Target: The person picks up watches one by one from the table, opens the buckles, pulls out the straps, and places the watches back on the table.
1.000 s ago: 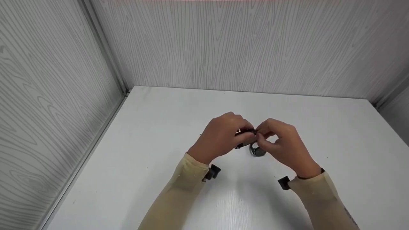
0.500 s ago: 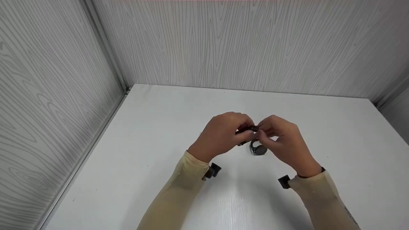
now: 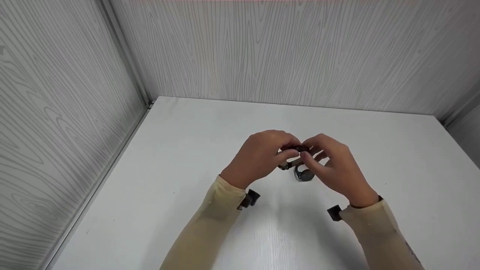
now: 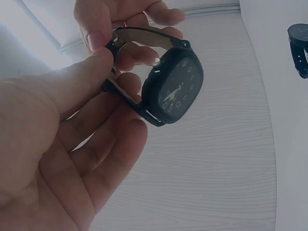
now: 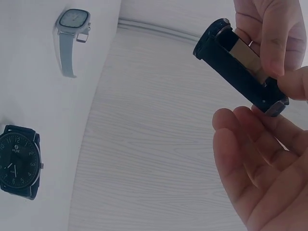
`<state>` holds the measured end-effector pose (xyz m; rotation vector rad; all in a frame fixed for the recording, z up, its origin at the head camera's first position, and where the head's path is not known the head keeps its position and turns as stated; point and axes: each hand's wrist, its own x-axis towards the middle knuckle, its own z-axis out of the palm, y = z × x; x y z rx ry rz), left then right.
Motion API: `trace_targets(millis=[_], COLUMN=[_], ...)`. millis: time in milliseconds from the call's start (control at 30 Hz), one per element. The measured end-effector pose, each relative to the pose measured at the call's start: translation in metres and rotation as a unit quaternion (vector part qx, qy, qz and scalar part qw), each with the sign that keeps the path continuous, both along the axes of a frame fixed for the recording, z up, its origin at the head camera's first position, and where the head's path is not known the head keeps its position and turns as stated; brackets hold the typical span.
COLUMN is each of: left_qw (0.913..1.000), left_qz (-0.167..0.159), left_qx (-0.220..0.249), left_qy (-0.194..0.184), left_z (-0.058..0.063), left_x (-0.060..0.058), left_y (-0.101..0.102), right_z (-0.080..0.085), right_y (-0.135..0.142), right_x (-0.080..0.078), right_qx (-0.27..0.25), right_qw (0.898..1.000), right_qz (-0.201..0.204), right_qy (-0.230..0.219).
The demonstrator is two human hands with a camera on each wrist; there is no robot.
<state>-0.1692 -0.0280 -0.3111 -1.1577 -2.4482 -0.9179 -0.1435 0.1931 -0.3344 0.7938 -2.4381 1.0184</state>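
Observation:
Both hands hold a dark wristwatch (image 4: 175, 86) in the air, its strap bent into a loop. My left hand (image 3: 264, 155) pinches the strap near the buckle between thumb and fingers. Opposite it, my right hand (image 3: 333, 165) has its thumb and index finger on the same strap end; its other fingers are loosely bent, as the right wrist view shows. The squarish black face with pale numerals points away from the left palm in the left wrist view. The strap's lining (image 5: 248, 57) is tan. Fingers partly hide the buckle.
A round black watch (image 5: 19, 161) lies on the white table (image 3: 187, 150), just below the hands in the head view. A grey squarish watch with a pale strap (image 5: 73, 20) lies there too. Wood-grain panels (image 3: 243, 52) stand at the back and sides.
Both hands have shifted slightly upward and right in the head view. The right thumb and fingers have spread a little apart, and more of the held watch shows between the hands.

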Motion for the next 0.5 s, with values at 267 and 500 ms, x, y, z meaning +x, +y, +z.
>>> trace_targets(millis=[267, 500], left_qw=[0.9999, 0.9997], left_qz=[-0.012, -0.008], left_qx=[-0.006, -0.016], left_qy=[-0.006, 0.016], left_z=[0.0007, -0.0004], left_x=[-0.0002, 0.0017], left_y=[0.0000, -0.0007], right_z=[0.0009, -0.0014], right_y=[0.0004, -0.0001], right_x=[-0.0004, -0.0012], right_qx=[-0.011, 0.000], right_qw=[1.000, 1.000], right_qz=[0.015, 0.000], right_qy=[-0.005, 0.015])
